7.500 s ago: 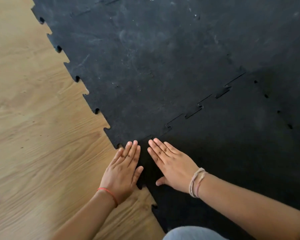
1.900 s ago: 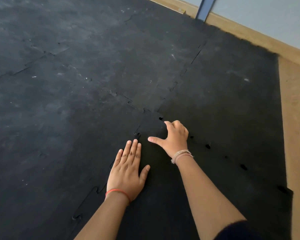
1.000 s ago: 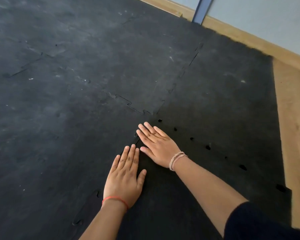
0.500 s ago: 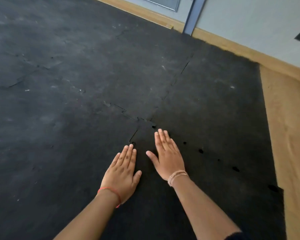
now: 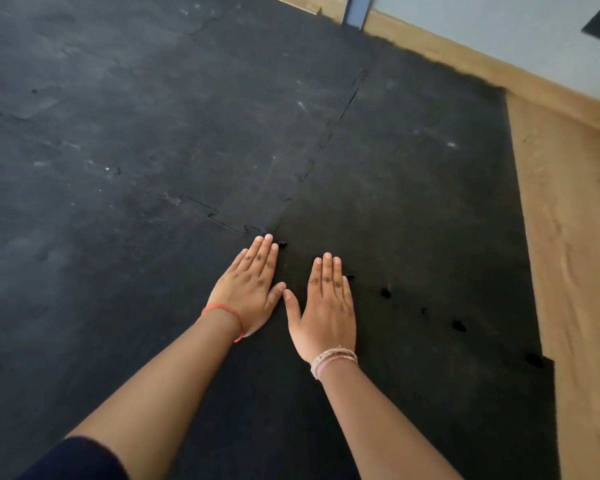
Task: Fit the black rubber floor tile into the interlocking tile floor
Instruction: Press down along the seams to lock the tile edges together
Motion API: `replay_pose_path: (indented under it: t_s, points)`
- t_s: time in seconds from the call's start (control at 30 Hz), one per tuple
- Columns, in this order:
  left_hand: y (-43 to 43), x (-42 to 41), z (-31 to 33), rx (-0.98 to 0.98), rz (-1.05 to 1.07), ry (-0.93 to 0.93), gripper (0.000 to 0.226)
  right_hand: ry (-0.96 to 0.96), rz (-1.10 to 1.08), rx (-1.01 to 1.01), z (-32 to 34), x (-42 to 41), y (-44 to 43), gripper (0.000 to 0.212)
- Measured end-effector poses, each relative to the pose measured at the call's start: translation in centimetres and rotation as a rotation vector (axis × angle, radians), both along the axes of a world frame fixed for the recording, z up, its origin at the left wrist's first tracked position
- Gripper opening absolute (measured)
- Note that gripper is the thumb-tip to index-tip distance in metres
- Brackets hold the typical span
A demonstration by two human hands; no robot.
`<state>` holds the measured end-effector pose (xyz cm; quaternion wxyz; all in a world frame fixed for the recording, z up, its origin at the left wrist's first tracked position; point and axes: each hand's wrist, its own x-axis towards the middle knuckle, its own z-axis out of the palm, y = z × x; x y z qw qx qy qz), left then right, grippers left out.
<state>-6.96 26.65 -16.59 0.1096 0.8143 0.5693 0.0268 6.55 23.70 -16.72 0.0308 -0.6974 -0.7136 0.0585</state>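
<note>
The black rubber floor tile (image 5: 430, 393) lies under my forearms, darker than the scuffed interlocking tile floor (image 5: 118, 150) to the left. Both hands press flat on its far corner, where several tiles meet. My left hand (image 5: 248, 292) lies palm down with fingers together, its fingertips at the corner joint. My right hand (image 5: 326, 310) rests flat beside it, thumbs almost touching. Small dark gaps (image 5: 385, 292) show along the seam running right from my right hand toward the tile's notched edge (image 5: 534, 360).
Bare wooden floor (image 5: 575, 271) runs along the right side of the tiles. A wooden skirting board (image 5: 465, 60) and pale wall close the far side, with a blue upright post (image 5: 355, 10) at the top.
Both hands have slid forward along the tile toward the corner joint. My left hand now lies close beside the right, its fingertips at the joint. The view has tilted slightly.
</note>
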Motion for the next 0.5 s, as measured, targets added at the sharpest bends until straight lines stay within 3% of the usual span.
replay_pose_path:
  t_s: [0.27,0.4,0.5]
  points:
    - [0.69,0.37,-0.01,-0.023,0.012,0.001,0.073,-0.046,-0.087,0.054,0.04,-0.38,0.16,0.071]
    - [0.82,0.36,-0.11,-0.053,0.019,0.009,0.088,-0.033,-0.084,0.019,0.07,-0.33,0.20,0.070]
    - [0.77,0.44,-0.03,-0.065,0.013,0.022,0.081,-0.035,-0.078,-0.015,-0.07,-0.39,0.28,0.069]
